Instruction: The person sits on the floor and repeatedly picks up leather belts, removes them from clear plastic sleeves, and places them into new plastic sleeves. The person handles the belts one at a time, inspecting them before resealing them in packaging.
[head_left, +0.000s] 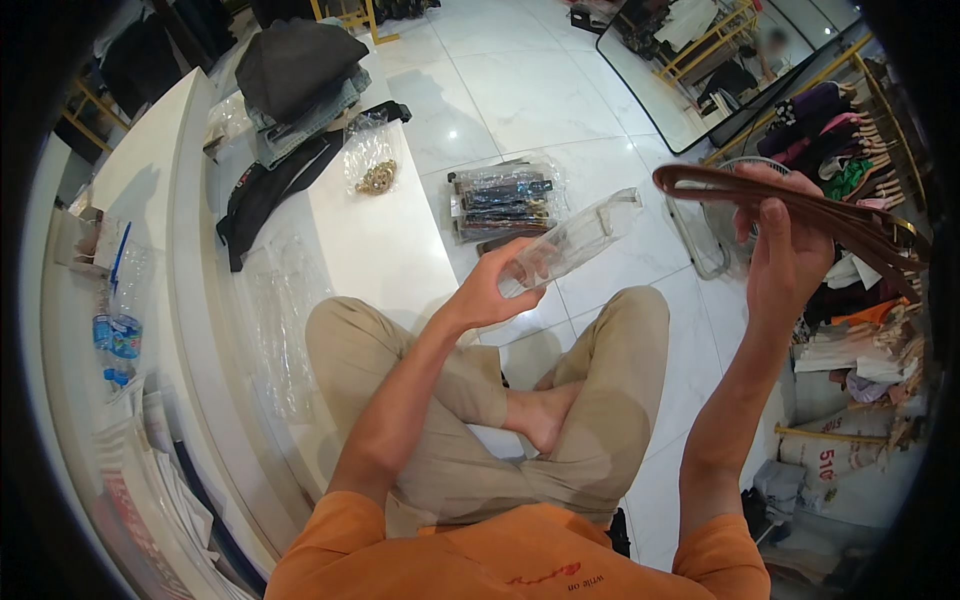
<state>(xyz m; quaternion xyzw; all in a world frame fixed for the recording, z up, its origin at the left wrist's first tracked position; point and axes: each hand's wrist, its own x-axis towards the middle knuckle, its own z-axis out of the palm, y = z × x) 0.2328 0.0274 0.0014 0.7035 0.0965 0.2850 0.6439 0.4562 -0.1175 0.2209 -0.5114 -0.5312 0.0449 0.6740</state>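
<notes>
Raised at the right, my right hand (787, 232) grips a folded brown leather belt (720, 186) with a gold-coloured metal part near its far right end. My left hand (499, 289) holds a long clear plastic sleeve (577, 247) above the floor, pointing up and to the right. No belt shows inside the sleeve. Behind it, a pile of belts in clear plastic packaging (506, 195) lies on the tiles. Other flat clear plastic sleeves (281, 337) rest on the white surface left of my knee.
A stack of folded clothes (300, 75), a black garment (281, 191) and a bagged gold-coloured chain (377, 176) lie on the white ledge (375, 247). Plastic bottles (120, 330) stand at far left. A mirror (720, 67) and a rack of hanging clothes (840, 142) are at right.
</notes>
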